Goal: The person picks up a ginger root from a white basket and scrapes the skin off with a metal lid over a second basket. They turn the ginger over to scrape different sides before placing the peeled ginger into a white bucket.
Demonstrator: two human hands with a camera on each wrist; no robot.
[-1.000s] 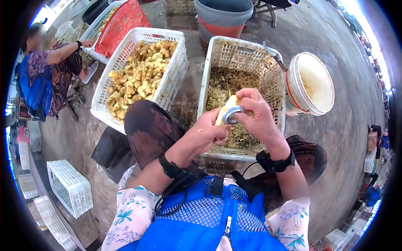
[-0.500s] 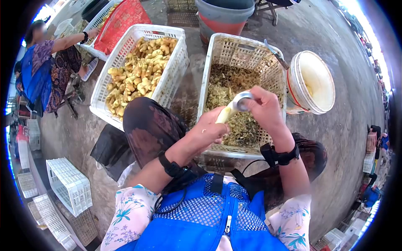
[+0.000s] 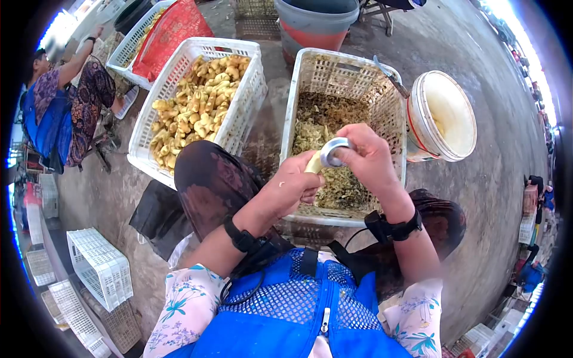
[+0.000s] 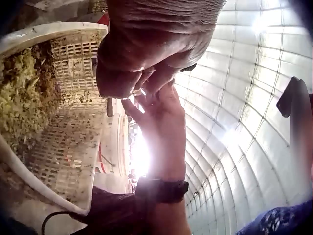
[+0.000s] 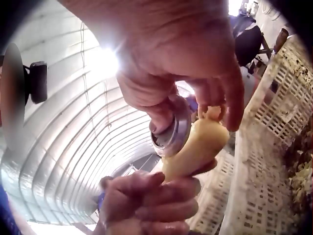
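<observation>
In the head view my left hand (image 3: 292, 186) grips the lower end of a pale, peeled piece of ginger (image 3: 313, 162) above a crate of peelings. My right hand (image 3: 369, 158) holds a short, ring-shaped silver metal scraper (image 3: 335, 150) against it. The right wrist view shows the thumb inside the scraper (image 5: 173, 129) and its edge at the ginger's side (image 5: 203, 142). Fingers of the right hand touch the far end of the ginger, while the left hand (image 5: 156, 203) holds it from below. From the left wrist, the left hand (image 4: 156, 44) hides the ginger.
A white crate (image 3: 291, 128) of peelings stands between my knees, with a knife (image 3: 391, 77) on its rim. To its left is a crate (image 3: 258, 71) heaped with ginger; to its right, a white bucket (image 3: 418, 119). Another person (image 3: 59, 113) sits at the left.
The right hand first moved up and outward along the ginger with the scraper, then came back down toward the left hand. The left hand keeps its grip. The seated person's arm has risen.
</observation>
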